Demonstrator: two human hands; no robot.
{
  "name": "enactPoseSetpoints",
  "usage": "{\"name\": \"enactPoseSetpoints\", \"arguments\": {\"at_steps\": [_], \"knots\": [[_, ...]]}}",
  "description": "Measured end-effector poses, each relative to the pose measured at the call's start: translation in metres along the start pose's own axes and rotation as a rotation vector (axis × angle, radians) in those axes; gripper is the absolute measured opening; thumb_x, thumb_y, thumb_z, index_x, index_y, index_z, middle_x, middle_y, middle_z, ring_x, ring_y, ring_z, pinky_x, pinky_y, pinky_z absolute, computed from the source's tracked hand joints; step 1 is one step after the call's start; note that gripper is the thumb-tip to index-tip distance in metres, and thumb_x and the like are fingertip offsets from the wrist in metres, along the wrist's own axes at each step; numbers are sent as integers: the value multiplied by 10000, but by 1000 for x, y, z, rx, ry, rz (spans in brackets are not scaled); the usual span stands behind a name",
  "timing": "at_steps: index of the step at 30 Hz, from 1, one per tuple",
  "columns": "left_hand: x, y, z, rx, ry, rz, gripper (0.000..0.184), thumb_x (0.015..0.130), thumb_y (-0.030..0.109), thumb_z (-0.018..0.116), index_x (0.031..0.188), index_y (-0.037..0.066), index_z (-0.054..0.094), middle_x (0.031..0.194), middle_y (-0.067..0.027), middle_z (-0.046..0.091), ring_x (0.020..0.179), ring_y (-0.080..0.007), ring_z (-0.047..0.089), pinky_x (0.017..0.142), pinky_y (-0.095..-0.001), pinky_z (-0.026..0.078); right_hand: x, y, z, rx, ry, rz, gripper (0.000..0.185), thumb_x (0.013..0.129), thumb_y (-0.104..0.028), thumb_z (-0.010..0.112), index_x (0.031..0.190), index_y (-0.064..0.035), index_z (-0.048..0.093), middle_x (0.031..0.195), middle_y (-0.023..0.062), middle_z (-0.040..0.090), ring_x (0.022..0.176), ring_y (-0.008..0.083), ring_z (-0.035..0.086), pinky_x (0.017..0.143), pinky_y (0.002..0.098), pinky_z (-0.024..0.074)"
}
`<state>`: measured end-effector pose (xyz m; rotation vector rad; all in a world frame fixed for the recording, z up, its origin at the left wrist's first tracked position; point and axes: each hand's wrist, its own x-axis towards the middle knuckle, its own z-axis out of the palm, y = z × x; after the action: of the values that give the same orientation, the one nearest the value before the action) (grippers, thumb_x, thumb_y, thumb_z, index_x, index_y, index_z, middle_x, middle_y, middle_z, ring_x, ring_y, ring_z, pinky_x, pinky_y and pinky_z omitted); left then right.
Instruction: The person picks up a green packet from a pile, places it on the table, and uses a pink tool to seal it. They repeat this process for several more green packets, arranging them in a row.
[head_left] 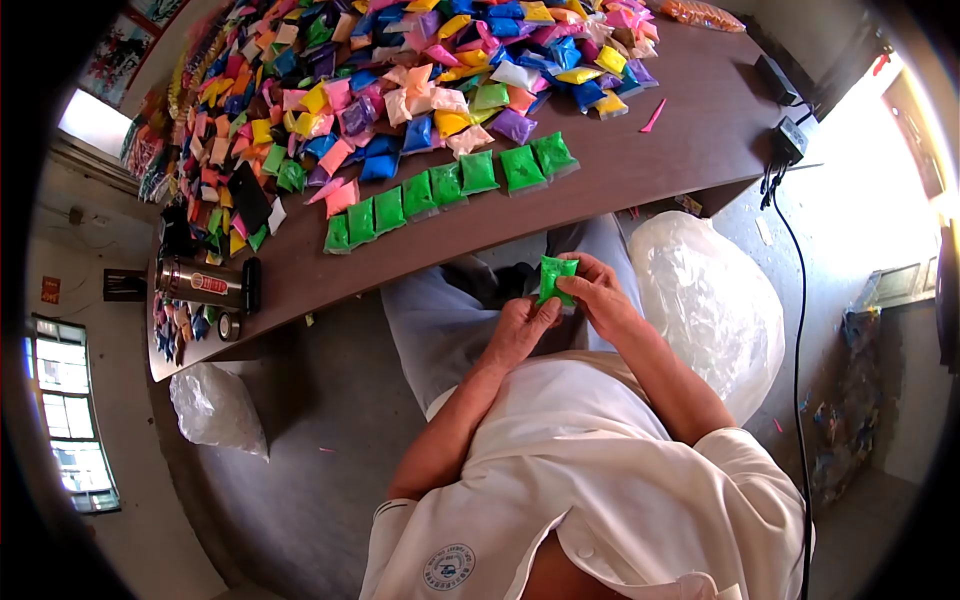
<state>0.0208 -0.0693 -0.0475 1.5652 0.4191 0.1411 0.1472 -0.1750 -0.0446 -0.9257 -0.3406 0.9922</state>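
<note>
Between my two hands, above my lap, is a small green packet (555,277) in clear plastic. My left hand (524,326) pinches its lower left edge between thumb and fingers. On the other side, my right hand (598,292) grips it with the thumb across its front and the fingers behind. A row of several similar green packets (418,196) lies along the table's near edge, in front of my hands. Beyond the row spreads a large heap of packets (400,90) in many colours.
The brown table (620,160) carries a pink plastic stick (653,115), a steel flask (205,283) lying at the left, and black power adapters (788,142) with a hanging cable. Plastic bags stand on the floor, a large one (708,300) right and a smaller one (215,405) left.
</note>
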Motion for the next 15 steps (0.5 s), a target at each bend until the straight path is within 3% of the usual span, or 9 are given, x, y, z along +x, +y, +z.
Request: {"name": "enactPoseSetpoints", "arguments": {"at_steps": [4, 6, 10, 13, 15], "knots": [[2, -3, 2, -42, -7, 18, 388, 904, 375, 510, 830, 5, 602, 717, -10, 588, 677, -76, 517, 638, -226, 431, -3, -8, 3, -38, 3, 21, 199, 820, -75, 574, 1006, -15, 536, 842, 63, 605, 733, 148, 591, 582, 295, 502], [3, -7, 2, -12, -9, 44, 388, 909, 371, 502, 836, 3, 598, 717, -12, 588, 675, -79, 518, 639, -228, 433, -3, -13, 2, 35, -52, 162, 152, 834, -92, 560, 961, -9, 555, 820, 70, 610, 717, 150, 592, 575, 298, 502], [2, 3, 5, 50, 0, 76, 397, 919, 371, 481, 822, -1, 580, 701, -16, 579, 663, -85, 509, 629, -234, 427, 0, -3, -4, -24, 6, 84, 126, 852, -113, 544, 913, -6, 570, 801, 80, 614, 703, 162, 592, 547, 310, 501], [1, 4, 4, 80, -13, 79, 407, 922, 377, 471, 808, -1, 570, 692, -19, 574, 659, -91, 508, 619, -239, 423, -2, -7, -2, -26, -13, 96, 179, 853, -164, 576, 913, 3, 597, 801, 45, 607, 678, 113, 547, 534, 271, 468], [2, 2, 4, 100, -26, 87, 412, 924, 379, 465, 800, -2, 563, 690, -22, 574, 660, -94, 511, 614, -241, 422, -3, -12, -1, -53, -66, 104, 152, 857, -156, 564, 887, -8, 582, 790, 66, 612, 688, 139, 573, 577, 265, 474]]}}
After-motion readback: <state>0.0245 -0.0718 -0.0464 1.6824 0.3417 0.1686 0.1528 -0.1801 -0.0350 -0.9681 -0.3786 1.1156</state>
